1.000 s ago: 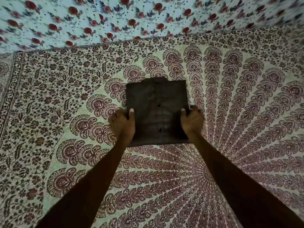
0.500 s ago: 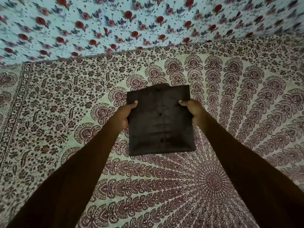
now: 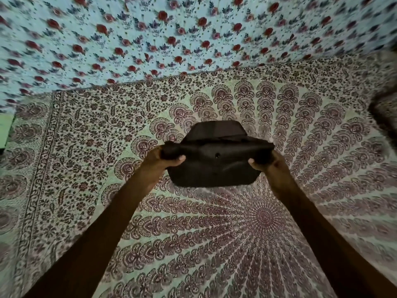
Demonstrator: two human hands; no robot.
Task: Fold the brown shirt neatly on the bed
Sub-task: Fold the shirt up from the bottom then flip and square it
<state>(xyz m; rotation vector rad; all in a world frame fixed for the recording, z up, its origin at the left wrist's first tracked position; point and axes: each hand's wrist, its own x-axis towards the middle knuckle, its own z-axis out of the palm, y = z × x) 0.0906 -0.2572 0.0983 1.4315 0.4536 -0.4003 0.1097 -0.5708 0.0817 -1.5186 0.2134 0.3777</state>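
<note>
The brown shirt (image 3: pixel 217 160), folded into a small dark bundle with a button showing at its front, is held up above the bed (image 3: pixel 214 233). It sags in the middle and its far part bends away from me. My left hand (image 3: pixel 165 161) grips its left edge, thumb on top. My right hand (image 3: pixel 266 163) grips its right edge the same way. Both forearms reach in from the bottom of the view.
The bed is covered by a cream spread with a dark maroon mandala print. Behind it hangs a pale blue cloth (image 3: pixel 171 35) with red roses. A dark patterned shape (image 3: pixel 384 108) lies at the right edge.
The shirt lay flat on the bed as a rectangle with my hands on its sides. Now both hands have lifted it off the spread, and it has buckled in the middle.
</note>
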